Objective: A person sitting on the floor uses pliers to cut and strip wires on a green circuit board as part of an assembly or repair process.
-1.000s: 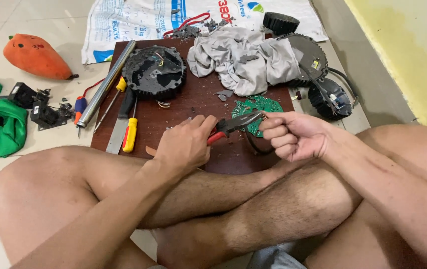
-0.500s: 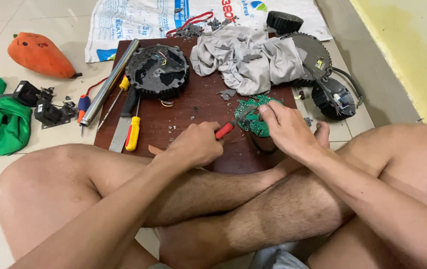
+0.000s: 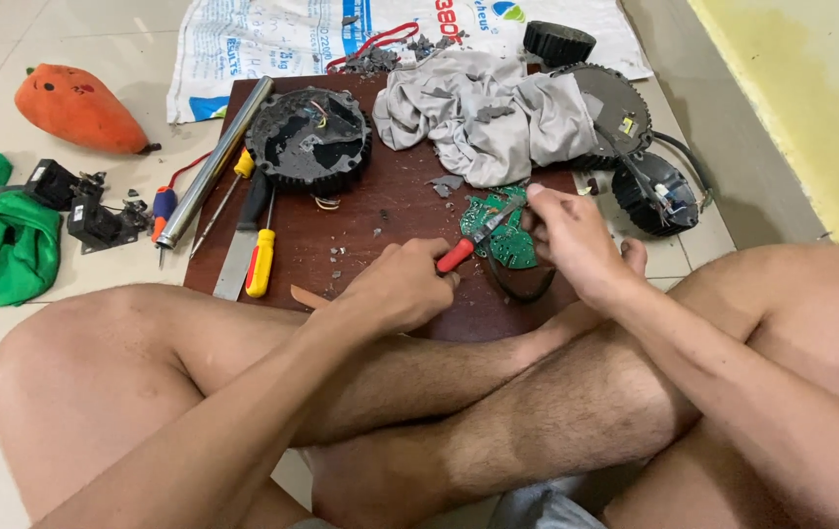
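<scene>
The left hand [image 3: 402, 286] holds a red-handled metal tool [image 3: 478, 236] tight, its tip on the round green circuit board [image 3: 503, 227]. That board lies on the dark brown wooden board [image 3: 360, 235], pinned by the right hand [image 3: 568, 235]. Best to press slowly and keep fingers behind the tip.

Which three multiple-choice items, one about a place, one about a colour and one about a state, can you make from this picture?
1. Where does the green circuit board lie?
A. on the brown board
B. on the green cloth
C. on the white sack

2. What colour is the handle of the tool in the left hand?
A. blue
B. red
C. black

3. What does the right hand do?
A. rests on a knee
B. lifts the grey cloth
C. holds down the circuit board

Answers: 1 A, brown wood surrounds it; 2 B, red shows beyond the fingers; 3 C, its fingers press on the board.
</scene>
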